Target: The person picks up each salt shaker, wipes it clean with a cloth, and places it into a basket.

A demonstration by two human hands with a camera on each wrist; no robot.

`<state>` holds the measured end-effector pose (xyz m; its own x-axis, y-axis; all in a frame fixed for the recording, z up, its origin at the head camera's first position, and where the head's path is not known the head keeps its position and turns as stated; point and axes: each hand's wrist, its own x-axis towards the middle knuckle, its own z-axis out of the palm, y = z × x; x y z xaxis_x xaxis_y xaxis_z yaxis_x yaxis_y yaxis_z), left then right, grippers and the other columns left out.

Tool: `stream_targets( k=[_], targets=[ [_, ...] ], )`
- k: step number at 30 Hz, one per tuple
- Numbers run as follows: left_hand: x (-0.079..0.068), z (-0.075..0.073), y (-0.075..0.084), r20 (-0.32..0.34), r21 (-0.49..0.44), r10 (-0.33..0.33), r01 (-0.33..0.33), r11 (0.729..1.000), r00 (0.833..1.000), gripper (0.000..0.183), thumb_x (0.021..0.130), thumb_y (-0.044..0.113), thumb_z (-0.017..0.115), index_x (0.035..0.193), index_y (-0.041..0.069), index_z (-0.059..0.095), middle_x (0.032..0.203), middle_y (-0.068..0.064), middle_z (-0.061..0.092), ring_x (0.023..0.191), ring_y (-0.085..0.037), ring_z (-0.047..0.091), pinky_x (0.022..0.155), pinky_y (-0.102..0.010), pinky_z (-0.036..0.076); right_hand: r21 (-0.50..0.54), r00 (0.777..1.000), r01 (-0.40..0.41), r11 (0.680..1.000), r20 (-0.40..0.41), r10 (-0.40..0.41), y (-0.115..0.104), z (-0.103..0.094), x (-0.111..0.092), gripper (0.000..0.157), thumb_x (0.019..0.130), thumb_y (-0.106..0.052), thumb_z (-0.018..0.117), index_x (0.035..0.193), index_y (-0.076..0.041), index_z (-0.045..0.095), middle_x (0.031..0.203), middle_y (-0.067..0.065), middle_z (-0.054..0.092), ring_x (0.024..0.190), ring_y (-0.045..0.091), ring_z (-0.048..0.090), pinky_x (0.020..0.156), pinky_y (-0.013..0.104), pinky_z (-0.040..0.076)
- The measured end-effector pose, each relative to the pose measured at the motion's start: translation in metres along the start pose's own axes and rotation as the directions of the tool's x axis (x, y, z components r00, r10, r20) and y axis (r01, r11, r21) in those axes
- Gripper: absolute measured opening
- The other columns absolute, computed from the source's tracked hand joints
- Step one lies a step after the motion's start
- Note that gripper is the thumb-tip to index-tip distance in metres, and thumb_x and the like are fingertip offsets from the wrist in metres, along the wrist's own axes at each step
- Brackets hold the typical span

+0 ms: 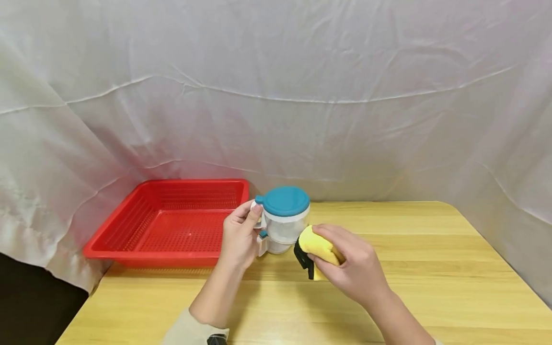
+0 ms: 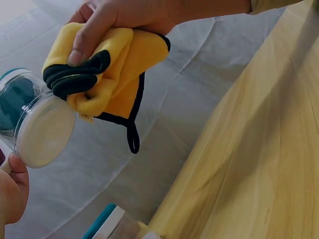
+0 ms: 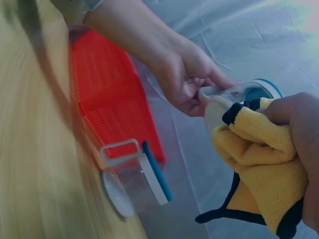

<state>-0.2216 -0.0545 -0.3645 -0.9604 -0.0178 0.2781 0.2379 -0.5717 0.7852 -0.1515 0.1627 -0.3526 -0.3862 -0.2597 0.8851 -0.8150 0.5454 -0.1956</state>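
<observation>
Head view: holding a clear jar [image 1: 282,227] by its handle [image 1: 260,223] in the left hand [image 1: 239,237], thumb pinching against curled fingers, blue lid [image 1: 286,201] uppermost and in place. Raised off the table [image 1: 431,287], judging by the wrist views. At nine o'clock from the jar, a red basket [image 1: 168,258]; at four o'clock, a yellow cloth [image 1: 319,245] with black edging, bunched up and pinched between thumb and fingers of the right hand [image 1: 351,256]. At six o'clock, mostly hidden by the held jar, a second jar [image 3: 137,188], standing upright on the table and better seen from the right wrist.

In both wrist views, cloth overlapping the held jar's base; touching or just beside it, cannot tell.

Likeliest trouble, by judgement: twisting the jar out of the left hand by pressing too hard with the cloth, given a hold on one side only and nothing under the base. Also possible: knocking over the second jar by dropping or lowering the held one, with so little room between. Worth watching too: snagging the black loop [image 2: 133,139], hanging loose at five o'clock from the bunch in the left wrist view, on a handle. Tilting sharply might shed the lid, if only lightly seated; tightness not readable from here.
</observation>
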Motion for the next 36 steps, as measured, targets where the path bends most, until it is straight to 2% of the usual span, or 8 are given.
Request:
stream_targets(
  k=[7, 14, 19, 24, 28, 32, 36],
  targets=[
    [0.002, 0.000, 0.000, -0.012, -0.008, 0.010, -0.010, 1.000, 1.000, 0.021, 0.098, 0.005, 0.059, 0.092, 0.017, 0.075, 0.078, 0.005, 0.071, 0.061, -0.006, 0.058, 0.058, -0.015, 0.046, -0.014, 1.000, 0.021, 1.000, 0.004, -0.021, -0.002, 0.003, 0.000, 0.039, 0.092, -0.035, 0.069, 0.114, -0.002, 0.070, 0.105, 0.012, 0.073, 0.092, 0.028, 0.071, 0.095, 0.021, 0.051],
    [0.001, -0.001, 0.001, 0.042, 0.016, 0.003, -0.003, 1.000, 0.999, 0.020, 0.097, 0.006, 0.059, 0.094, 0.019, 0.075, 0.082, 0.006, 0.072, 0.069, -0.008, 0.061, 0.062, -0.017, 0.049, 0.021, 1.000, -0.022, 1.000, 0.016, 0.021, 0.002, -0.004, 0.001, 0.040, 0.091, -0.036, 0.070, 0.114, -0.002, 0.070, 0.106, 0.012, 0.072, 0.094, 0.026, 0.070, 0.096, 0.016, 0.048],
    [0.001, -0.003, 0.002, 0.080, 0.018, -0.007, 0.005, 1.000, 0.997, 0.016, 0.097, 0.010, 0.061, 0.094, 0.019, 0.074, 0.082, 0.007, 0.072, 0.072, -0.007, 0.060, 0.062, -0.016, 0.047, 0.031, 0.999, -0.044, 0.999, 0.026, 0.044, 0.006, -0.009, 0.001, 0.039, 0.091, -0.034, 0.071, 0.114, -0.003, 0.070, 0.106, 0.011, 0.072, 0.096, 0.024, 0.069, 0.097, 0.015, 0.048],
    [0.000, -0.006, 0.001, 0.147, 0.032, -0.031, 0.027, 0.999, 0.989, 0.010, 0.095, 0.017, 0.065, 0.096, 0.021, 0.074, 0.086, 0.008, 0.073, 0.076, -0.005, 0.062, 0.067, -0.016, 0.049, 0.030, 0.998, -0.052, 0.998, 0.022, 0.052, 0.007, -0.013, 0.002, 0.039, 0.092, -0.035, 0.069, 0.114, -0.003, 0.070, 0.106, 0.012, 0.072, 0.098, 0.022, 0.069, 0.097, 0.014, 0.047],
    [0.000, -0.008, 0.000, 0.190, 0.022, -0.026, 0.022, 1.000, 0.981, 0.010, 0.091, 0.016, 0.069, 0.097, 0.021, 0.075, 0.089, 0.008, 0.073, 0.080, -0.006, 0.064, 0.072, -0.017, 0.052, 0.031, 0.997, -0.075, 0.997, 0.015, 0.075, 0.007, -0.016, 0.003, 0.039, 0.091, -0.034, 0.070, 0.114, -0.002, 0.070, 0.107, 0.012, 0.072, 0.099, 0.021, 0.068, 0.097, 0.014, 0.047],
    [-0.001, -0.008, 0.000, 0.195, 0.004, -0.009, 0.008, 1.000, 0.981, 0.010, 0.088, 0.017, 0.072, 0.097, 0.020, 0.076, 0.089, 0.007, 0.073, 0.081, -0.006, 0.064, 0.072, -0.017, 0.053, 0.028, 0.997, -0.075, 0.997, 0.011, 0.075, 0.006, -0.016, 0.004, 0.037, 0.089, -0.030, 0.074, 0.113, -0.003, 0.071, 0.107, 0.012, 0.072, 0.100, 0.022, 0.069, 0.097, 0.015, 0.047],
    [-0.002, -0.007, 0.000, 0.188, 0.001, 0.011, -0.011, 1.000, 0.982, 0.010, 0.087, 0.020, 0.073, 0.096, 0.019, 0.076, 0.089, 0.007, 0.074, 0.080, -0.006, 0.065, 0.072, -0.017, 0.054, 0.012, 0.999, -0.044, 0.999, -0.001, 0.044, 0.005, -0.015, 0.005, 0.039, 0.092, -0.035, 0.069, 0.113, -0.002, 0.071, 0.106, 0.012, 0.072, 0.098, 0.024, 0.069, 0.098, 0.015, 0.047]
  ],
)
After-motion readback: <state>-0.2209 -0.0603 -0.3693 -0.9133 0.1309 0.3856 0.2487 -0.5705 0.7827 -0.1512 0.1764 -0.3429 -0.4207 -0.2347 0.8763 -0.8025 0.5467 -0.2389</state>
